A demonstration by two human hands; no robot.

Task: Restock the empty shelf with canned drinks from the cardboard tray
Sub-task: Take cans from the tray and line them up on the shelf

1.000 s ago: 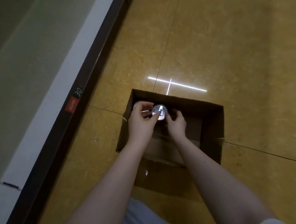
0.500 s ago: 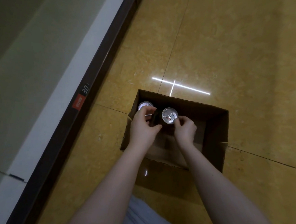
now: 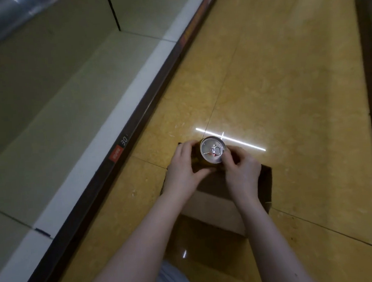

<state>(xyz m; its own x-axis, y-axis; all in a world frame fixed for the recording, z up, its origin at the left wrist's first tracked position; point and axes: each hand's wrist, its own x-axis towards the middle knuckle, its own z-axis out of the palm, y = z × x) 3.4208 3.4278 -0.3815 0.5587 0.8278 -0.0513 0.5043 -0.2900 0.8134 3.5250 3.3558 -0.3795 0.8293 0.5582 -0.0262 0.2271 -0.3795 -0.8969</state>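
Note:
The cardboard tray [image 3: 268, 185] stands on the floor below my hands, and its bare bottom shows between my forearms. My right hand [image 3: 242, 172] is closed on a gold canned drink [image 3: 212, 150] with a silver pull-tab top, lifted above the tray's far left corner. My left hand [image 3: 181, 168] is curled around a dark can body pressed against the gold can's left side, and the hand hides that can's top. The empty shelf [image 3: 68, 109] runs along the left, its pale board bare.
A dark price rail with a red tag [image 3: 116, 155] edges the shelf front. The glossy yellow floor [image 3: 286, 78] stretches ahead and right, with a bright light reflection just beyond the tray. A dark strip runs along the far right edge.
Both hands have risen out of the tray with the cans, and the silver top now sits above the tray's rim. The view has tilted up, showing more of the empty shelf.

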